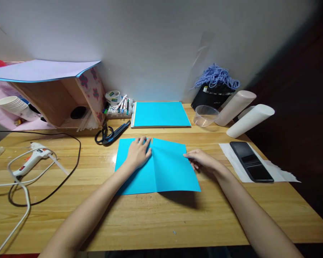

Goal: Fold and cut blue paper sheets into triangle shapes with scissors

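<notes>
On the bench (pixel 210 222), just before the person, lies a sheet of blue paper (pixel 174 168), and I see its long axis goes from left to right. One fold line crosses its middle, pointing away from the person toward the wall (pixel 156 53). The left hand (pixel 138 154) rests flat upon the left half, its fingers a little apart and pointing to the far edge, near the fold. The right hand (pixel 202 159) is closed in a pinch on the right edge, and this half rises from the bench, making a shadow below. Behind the sheet, a blue pad (pixel 161 114) lies lengthwise also from left to right.
</notes>
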A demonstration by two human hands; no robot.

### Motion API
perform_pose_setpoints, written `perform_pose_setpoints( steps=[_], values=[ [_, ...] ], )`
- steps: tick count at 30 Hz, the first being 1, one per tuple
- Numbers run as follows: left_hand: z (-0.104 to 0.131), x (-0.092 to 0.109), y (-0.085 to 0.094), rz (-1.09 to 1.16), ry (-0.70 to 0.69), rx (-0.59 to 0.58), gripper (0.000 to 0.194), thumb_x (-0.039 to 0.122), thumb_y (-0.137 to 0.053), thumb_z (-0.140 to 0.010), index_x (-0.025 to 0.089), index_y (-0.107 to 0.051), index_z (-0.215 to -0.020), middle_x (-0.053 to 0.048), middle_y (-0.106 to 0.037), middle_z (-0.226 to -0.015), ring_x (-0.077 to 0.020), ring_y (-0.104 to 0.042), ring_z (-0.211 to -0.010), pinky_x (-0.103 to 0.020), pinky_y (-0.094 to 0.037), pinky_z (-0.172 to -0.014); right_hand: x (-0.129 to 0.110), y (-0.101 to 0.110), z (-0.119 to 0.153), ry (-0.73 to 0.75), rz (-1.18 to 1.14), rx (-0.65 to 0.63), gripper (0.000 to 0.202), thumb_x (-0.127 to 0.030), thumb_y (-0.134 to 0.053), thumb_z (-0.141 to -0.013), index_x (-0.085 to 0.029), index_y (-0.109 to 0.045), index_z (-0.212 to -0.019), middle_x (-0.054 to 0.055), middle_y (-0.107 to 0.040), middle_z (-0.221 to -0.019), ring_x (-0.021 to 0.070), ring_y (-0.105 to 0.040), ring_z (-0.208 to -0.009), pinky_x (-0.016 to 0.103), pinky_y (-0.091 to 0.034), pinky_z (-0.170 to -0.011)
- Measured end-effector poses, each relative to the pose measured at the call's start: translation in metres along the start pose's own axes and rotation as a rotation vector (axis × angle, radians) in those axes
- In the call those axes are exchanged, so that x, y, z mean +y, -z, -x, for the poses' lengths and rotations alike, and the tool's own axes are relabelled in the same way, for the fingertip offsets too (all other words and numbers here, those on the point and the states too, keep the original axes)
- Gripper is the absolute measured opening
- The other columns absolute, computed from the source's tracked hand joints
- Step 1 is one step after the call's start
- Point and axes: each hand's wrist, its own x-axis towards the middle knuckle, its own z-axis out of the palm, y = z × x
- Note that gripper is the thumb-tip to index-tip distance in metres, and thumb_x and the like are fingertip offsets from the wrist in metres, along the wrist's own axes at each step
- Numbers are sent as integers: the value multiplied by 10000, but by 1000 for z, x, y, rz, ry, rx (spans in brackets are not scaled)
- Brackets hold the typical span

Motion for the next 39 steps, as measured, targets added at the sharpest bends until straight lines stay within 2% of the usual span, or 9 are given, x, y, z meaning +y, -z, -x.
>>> perform_pose_setpoints(
  steps=[7,12,14,18,21,25,28,35,39],
  values=[
    [0,-4,-2,102,27,32,455,374,-383,-837,200,-415,-1256,-87,-464,-1131,-253,-429,-1004,-378,-366,-855,-2,4,6,86,-67,-38,390,-524,-596,-684,-162,-455,-650,-19,-501,-540,92,-473,-457,193,-359,-432],
    [-1,-1,6,152,78,69,407,350,-362,-849,165,-456,-1199,-102,-505,-1078,-239,-468,-988,-361,-391,-822,5,4,-8,236,-117,249,412,-545,-611,-650,-148,-504,-645,-6,-520,-572,109,-462,-496,211,-354,-458],
    [1,2,7,147,76,73,423,361,-353,-852,164,-436,-1217,-107,-506,-1111,-245,-466,-1010,-370,-388,-834,9,5,-15,261,-141,286,416,-548,-616,-637,-141,-538,-678,17,-564,-622,134,-494,-534,229,-379,-487],
    [6,5,-1,143,4,28,515,405,-332,-857,155,-315,-1308,-98,-381,-1318,-238,-363,-1182,-396,-295,-982,12,7,-22,269,-129,297,406,-541,-604,-652,-139,-551,-668,19,-571,-609,140,-495,-522,232,-377,-482],
    [8,3,-10,139,-34,-46,577,444,-288,-867,128,-233,-1347,-93,-241,-1407,-217,-220,-1286,-387,-174,-1066,11,8,-21,262,-73,337,410,-540,-577,-677,-156,-484,-568,-21,-477,-478,99,-412,-420,206,-303,-405],
    [8,0,-15,132,-33,-89,608,466,-227,-880,98,-186,-1362,-97,-149,-1431,-202,-125,-1314,-370,-152,-1081,8,9,-19,142,-81,300,432,-511,-564,-680,-191,-340,-496,-67,-299,-356,56,-250,-299,198,-147,-329],
    [7,-1,-17,128,-27,-82,600,460,-217,-884,101,-181,-1365,-94,-135,-1434,-198,-106,-1316,-365,-147,-1084,5,9,-19,64,-150,267,425,-472,-597,-634,-195,-307,-491,-76,-278,-372,35,-201,-290,197,-95,-327],
    [8,0,-15,135,-30,-75,592,451,-238,-884,110,-188,-1364,-95,-143,-1431,-208,-105,-1315,-376,-165,-1080,7,9,-9,52,-180,230,474,-493,-613,-623,-206,-262,-487,-75,-261,-374,35,-191,-304,199,-98,-333],
    [8,0,-15,141,-34,-71,596,453,-246,-881,104,-195,-1361,-101,-155,-1428,-209,-121,-1313,-378,-169,-1079,6,12,2,97,-106,179,455,-543,-596,-659,-194,-345,-510,-44,-360,-388,69,-316,-337,204,-216,-346]
  ],
)
